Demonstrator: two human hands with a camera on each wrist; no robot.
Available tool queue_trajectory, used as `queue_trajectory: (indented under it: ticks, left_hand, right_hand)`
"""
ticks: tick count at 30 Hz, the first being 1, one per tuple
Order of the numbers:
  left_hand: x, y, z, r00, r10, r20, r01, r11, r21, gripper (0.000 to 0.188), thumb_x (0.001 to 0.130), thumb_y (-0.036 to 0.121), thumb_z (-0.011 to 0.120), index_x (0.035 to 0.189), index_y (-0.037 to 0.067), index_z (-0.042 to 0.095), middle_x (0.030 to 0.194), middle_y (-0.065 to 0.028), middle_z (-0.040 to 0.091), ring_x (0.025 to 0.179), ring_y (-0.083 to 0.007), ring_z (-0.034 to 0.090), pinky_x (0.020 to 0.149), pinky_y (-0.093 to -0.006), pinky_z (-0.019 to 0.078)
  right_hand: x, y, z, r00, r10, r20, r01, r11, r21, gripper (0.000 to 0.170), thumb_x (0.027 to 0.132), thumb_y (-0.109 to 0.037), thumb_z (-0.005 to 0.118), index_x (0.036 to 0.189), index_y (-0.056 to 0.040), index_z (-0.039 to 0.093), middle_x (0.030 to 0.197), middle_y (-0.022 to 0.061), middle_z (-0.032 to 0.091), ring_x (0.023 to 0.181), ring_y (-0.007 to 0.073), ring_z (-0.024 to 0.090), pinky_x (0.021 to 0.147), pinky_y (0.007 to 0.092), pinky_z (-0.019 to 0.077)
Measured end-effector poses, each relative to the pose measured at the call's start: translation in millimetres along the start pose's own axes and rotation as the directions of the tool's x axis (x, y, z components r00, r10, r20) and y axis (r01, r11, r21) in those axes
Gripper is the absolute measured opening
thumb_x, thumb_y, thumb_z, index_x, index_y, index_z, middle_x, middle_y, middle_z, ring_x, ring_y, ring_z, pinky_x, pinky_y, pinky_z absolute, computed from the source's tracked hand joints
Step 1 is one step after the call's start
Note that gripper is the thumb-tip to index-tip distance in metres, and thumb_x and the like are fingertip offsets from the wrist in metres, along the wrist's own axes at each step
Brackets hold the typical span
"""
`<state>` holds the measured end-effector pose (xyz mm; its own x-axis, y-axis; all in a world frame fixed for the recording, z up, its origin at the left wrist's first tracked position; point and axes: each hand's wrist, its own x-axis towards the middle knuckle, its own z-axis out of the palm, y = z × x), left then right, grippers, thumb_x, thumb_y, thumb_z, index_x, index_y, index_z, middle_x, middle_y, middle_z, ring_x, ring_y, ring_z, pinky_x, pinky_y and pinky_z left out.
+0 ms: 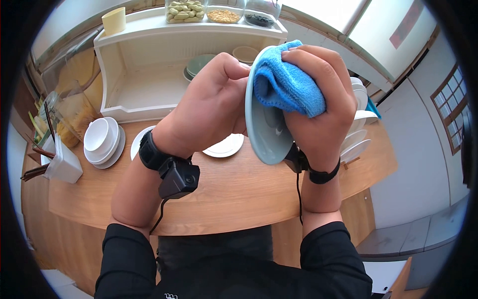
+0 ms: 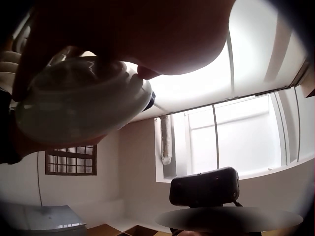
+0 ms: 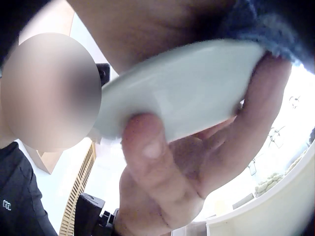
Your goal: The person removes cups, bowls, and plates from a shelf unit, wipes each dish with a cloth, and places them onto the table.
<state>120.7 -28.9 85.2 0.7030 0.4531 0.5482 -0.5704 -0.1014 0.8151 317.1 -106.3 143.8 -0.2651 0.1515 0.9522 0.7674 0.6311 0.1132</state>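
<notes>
A pale grey-green plate [image 1: 269, 132] is held up on edge over the table, its inner face turned to the right. My left hand [image 1: 211, 102] grips it at the rim from the left side; in the right wrist view the thumb [image 3: 147, 142] lies against the plate. With my right hand [image 1: 326, 99] I hold a bunched blue cloth [image 1: 291, 82] against the plate's inner face and upper rim. The left wrist view catches the plate's underside [image 2: 78, 105] and its foot ring. Cloth and right hand hide part of the inner face.
White plates [image 1: 224, 147] lie behind my forearms on the wooden table [image 1: 229, 199]. Stacked white bowls [image 1: 99, 135] and a chopstick holder [image 1: 64, 162] stand left. Several plates stand upright at right [image 1: 356, 144]. Behind is a white shelf [image 1: 144, 70] with jars [image 1: 185, 12] on top.
</notes>
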Motion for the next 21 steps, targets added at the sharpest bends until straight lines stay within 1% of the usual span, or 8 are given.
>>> queue_trajectory:
  ticks: [6, 8, 10, 14, 16, 18, 20, 21]
  left_hand:
    - [11, 10, 41, 0.998, -0.018, -0.054, 0.027, 0.987, 0.158, 0.065, 0.120, 0.053, 0.026, 0.177, 0.026, 0.012, 0.153, -0.0048, 0.056, 0.127, -0.0177, 0.063, 0.109, -0.0444, 0.0570]
    - [14, 10, 52, 0.995, -0.016, -0.098, 0.017, 1.000, 0.018, 0.065, 0.120, 0.053, 0.027, 0.176, 0.023, 0.017, 0.150, -0.0048, 0.057, 0.126, -0.0165, 0.063, 0.110, -0.0406, 0.0545]
    - [15, 9, 57, 0.984, -0.037, -0.175, -0.011, 0.963, -0.270, 0.066, 0.120, 0.053, 0.028, 0.174, 0.016, 0.027, 0.143, -0.0048, 0.060, 0.124, -0.0139, 0.061, 0.114, -0.0330, 0.0496]
    - [13, 13, 58, 0.992, -0.106, -0.068, 0.057, 0.857, -0.513, 0.058, 0.122, 0.043, 0.027, 0.168, 0.011, 0.038, 0.132, -0.0036, 0.063, 0.119, -0.0148, 0.062, 0.112, -0.0326, 0.0503]
    - [10, 7, 57, 0.995, -0.094, -0.034, 0.054, 0.793, -0.606, 0.054, 0.121, 0.037, 0.032, 0.167, 0.009, 0.038, 0.140, -0.0070, 0.059, 0.123, -0.0158, 0.061, 0.112, -0.0340, 0.0508]
    - [11, -4, 59, 0.963, -0.088, -0.255, -0.079, 0.812, -0.578, 0.063, 0.115, 0.033, 0.038, 0.171, 0.004, 0.030, 0.144, -0.0130, 0.065, 0.128, -0.0239, 0.066, 0.116, -0.0415, 0.0495]
    - [6, -8, 59, 0.963, -0.059, -0.264, -0.119, 0.782, -0.611, 0.068, 0.111, 0.027, 0.040, 0.173, 0.006, 0.022, 0.154, -0.0128, 0.057, 0.136, -0.0240, 0.060, 0.121, -0.0428, 0.0448]
    - [7, -5, 63, 0.980, 0.025, -0.196, -0.129, 0.834, -0.537, 0.070, 0.110, 0.026, 0.040, 0.175, 0.008, 0.018, 0.159, -0.0120, 0.052, 0.140, -0.0233, 0.057, 0.122, -0.0423, 0.0422]
  right_hand:
    - [1, 3, -5, 0.997, -0.075, 0.002, 0.075, 0.997, 0.012, 0.039, 0.071, 0.000, 0.085, 0.108, -0.0091, 0.080, 0.108, 0.0098, 0.074, 0.091, 0.0302, 0.075, 0.077, 0.0373, 0.0615]
    - [4, 4, -2, 0.986, -0.164, -0.023, 0.165, 0.986, 0.020, 0.039, 0.065, -0.006, 0.085, 0.103, -0.0109, 0.079, 0.106, 0.0080, 0.072, 0.085, 0.0283, 0.073, 0.072, 0.0373, 0.0604]
    - [5, -9, -8, 0.940, -0.312, 0.134, 0.285, 0.940, 0.188, 0.039, 0.058, -0.015, 0.083, 0.097, -0.0143, 0.077, 0.103, 0.0057, 0.070, 0.077, 0.0254, 0.071, 0.066, 0.0369, 0.0580]
    - [5, -17, -11, 0.926, -0.339, 0.170, 0.292, 0.923, 0.250, 0.039, 0.055, -0.023, 0.082, 0.094, -0.0178, 0.076, 0.100, 0.0041, 0.069, 0.072, 0.0243, 0.069, 0.062, 0.0366, 0.0552]
    - [5, -6, -10, 0.933, -0.333, 0.138, 0.285, 0.916, 0.282, 0.039, 0.057, -0.021, 0.085, 0.095, -0.0169, 0.077, 0.102, 0.0042, 0.071, 0.073, 0.0272, 0.070, 0.065, 0.0388, 0.0575]
    - [3, 1, -6, 0.952, -0.264, 0.155, 0.216, 0.939, 0.269, 0.042, 0.061, -0.011, 0.087, 0.102, -0.0133, 0.078, 0.106, 0.0070, 0.072, 0.080, 0.0294, 0.072, 0.073, 0.0395, 0.0598]
    - [-3, 11, 6, 0.999, 0.030, -0.014, -0.029, 0.998, 0.060, 0.045, 0.065, -0.003, 0.086, 0.109, -0.0094, 0.076, 0.110, 0.0104, 0.073, 0.091, 0.0292, 0.073, 0.080, 0.0381, 0.0604]
    - [-6, 12, 6, 0.999, 0.031, -0.017, -0.030, 0.998, 0.057, 0.045, 0.065, -0.003, 0.086, 0.109, -0.0094, 0.076, 0.110, 0.0104, 0.073, 0.091, 0.0292, 0.073, 0.080, 0.0381, 0.0604]
